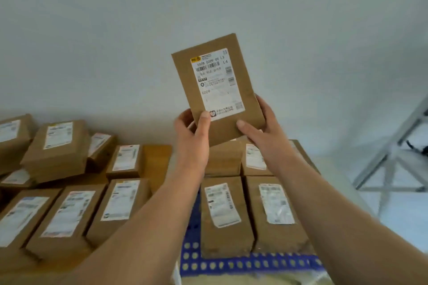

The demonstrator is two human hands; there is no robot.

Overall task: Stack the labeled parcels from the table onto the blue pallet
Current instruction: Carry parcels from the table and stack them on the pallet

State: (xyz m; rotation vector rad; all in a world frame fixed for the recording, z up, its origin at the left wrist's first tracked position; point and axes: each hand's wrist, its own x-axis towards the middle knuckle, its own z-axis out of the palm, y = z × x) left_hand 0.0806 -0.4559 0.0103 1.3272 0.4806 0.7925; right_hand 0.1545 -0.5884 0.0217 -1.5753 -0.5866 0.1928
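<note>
I hold one parcel upright in the air, above the pallet; my left hand and right hand both grasp its lower edge. Its label reads "502B G009 00" and "G009". Four parcels already lie on the pallet; many remain on the tabletop.

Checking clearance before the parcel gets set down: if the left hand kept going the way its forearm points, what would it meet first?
Probably nothing near: the left hand, gripping the raised parcel, points up and away toward the bare wall. Depth to the wall is unclear.
</note>
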